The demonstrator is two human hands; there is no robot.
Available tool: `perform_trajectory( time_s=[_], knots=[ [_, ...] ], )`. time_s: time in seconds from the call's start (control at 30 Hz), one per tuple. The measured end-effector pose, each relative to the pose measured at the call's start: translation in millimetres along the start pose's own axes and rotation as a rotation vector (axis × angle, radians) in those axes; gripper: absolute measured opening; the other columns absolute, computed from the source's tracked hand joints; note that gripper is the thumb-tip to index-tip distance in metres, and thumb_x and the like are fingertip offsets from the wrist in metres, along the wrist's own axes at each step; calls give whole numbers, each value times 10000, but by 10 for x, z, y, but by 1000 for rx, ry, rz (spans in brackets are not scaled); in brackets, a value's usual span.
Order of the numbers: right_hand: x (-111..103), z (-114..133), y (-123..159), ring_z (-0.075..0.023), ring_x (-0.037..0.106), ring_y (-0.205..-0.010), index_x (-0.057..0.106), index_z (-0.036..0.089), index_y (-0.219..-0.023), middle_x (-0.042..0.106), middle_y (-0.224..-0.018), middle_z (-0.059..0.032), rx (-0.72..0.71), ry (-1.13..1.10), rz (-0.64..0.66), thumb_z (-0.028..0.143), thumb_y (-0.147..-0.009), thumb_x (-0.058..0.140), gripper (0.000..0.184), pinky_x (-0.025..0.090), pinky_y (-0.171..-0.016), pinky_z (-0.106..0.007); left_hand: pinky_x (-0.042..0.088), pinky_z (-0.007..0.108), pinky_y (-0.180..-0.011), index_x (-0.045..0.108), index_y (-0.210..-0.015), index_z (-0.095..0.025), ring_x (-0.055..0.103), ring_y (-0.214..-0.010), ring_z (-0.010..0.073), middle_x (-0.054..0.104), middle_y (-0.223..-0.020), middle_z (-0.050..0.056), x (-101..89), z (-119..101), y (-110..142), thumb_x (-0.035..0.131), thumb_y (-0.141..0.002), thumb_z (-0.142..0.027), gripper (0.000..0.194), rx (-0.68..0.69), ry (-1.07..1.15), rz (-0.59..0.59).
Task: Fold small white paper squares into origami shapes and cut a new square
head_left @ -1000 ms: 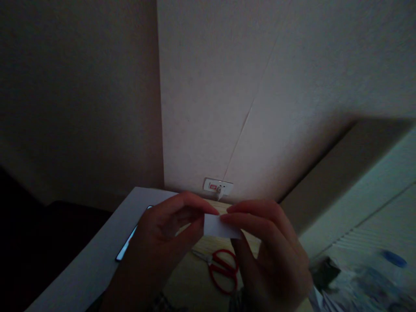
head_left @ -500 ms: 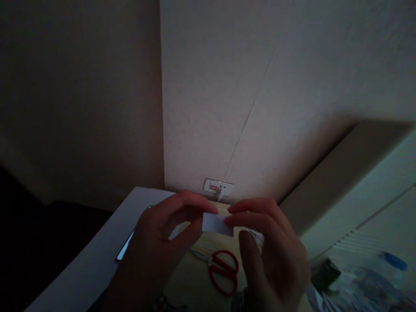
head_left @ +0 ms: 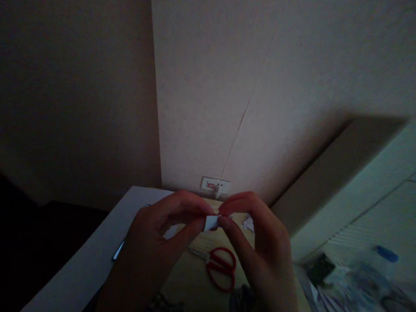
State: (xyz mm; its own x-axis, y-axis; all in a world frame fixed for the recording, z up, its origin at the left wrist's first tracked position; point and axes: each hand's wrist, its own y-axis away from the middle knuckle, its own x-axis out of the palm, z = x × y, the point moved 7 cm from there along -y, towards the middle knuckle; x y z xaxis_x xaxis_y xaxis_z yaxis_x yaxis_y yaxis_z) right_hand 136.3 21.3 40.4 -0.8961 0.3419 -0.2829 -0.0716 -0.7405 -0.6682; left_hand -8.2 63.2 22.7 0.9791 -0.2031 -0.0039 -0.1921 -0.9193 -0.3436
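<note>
Fingers [head_left: 238,242] of 2 hands [head_left: 147,236] [head_left: 272,238] pinching white paper [head_left: 210,222], red-handled scissors [head_left: 212,261] below

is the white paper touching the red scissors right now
Apart. The head view shows bare wooden tabletop between the white paper, held up at the fingertips, and the red scissors lying below.

The pale wooden tabletop [head_left: 186,281] bears red-handled scissors [head_left: 218,268] and paper scraps [head_left: 248,222].

Head camera, one view: faces forward, downward.
Set high, before the wall socket [head_left: 216,185]; left hand [head_left: 152,234] and right hand [head_left: 268,242] close, on socket's near side.
</note>
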Motion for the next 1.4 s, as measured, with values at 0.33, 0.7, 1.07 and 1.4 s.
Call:
perform_trajectory(
  time_s=[0.33, 0.7, 1.07, 1.4],
  knots=[
    [35, -137, 28, -97, 604, -673, 649, 230, -732, 651, -678, 67, 216, -149, -12, 234, -853, 682, 125, 451, -626, -200, 545, 101, -656, 710, -762, -297, 718, -672, 84, 753, -716, -110, -16, -112, 44, 690, -781, -138, 161, 182, -193, -9],
    [10, -84, 36, -86, 656, -797, 682, 300, -946, 718, -847, 91, 142, -100, 45, 77, -722, 747, 322, 486, -669, -147, 576, 156, -666, 690, -701, -289, 694, -638, 102, 710, -665, -102, -74, -67, 31, 674, -732, -166, 127, 46, -34, -157],
    [47, -141, 22, -78, 606, -655, 666, 249, -748, 656, -679, 87, 212, -215, -77, 126, -769, 673, 125, 451, -617, -161, 549, 111, -635, 719, -703, -299, 691, -620, 80, 733, -671, -113, -46, -80, 70, 686, -739, -146, 160, 118, -41, -173],
    [-23, -124, 59, -97, 576, -679, 635, 257, -781, 624, -710, 76, 155, -133, -88, 136, -823, 630, 127, 429, -613, -203, 569, 146, -691, 732, -705, -304, 720, -693, 106, 767, -732, -88, 14, -70, 33, 709, -771, -249, 90, 45, -11, -77]
  ],
)
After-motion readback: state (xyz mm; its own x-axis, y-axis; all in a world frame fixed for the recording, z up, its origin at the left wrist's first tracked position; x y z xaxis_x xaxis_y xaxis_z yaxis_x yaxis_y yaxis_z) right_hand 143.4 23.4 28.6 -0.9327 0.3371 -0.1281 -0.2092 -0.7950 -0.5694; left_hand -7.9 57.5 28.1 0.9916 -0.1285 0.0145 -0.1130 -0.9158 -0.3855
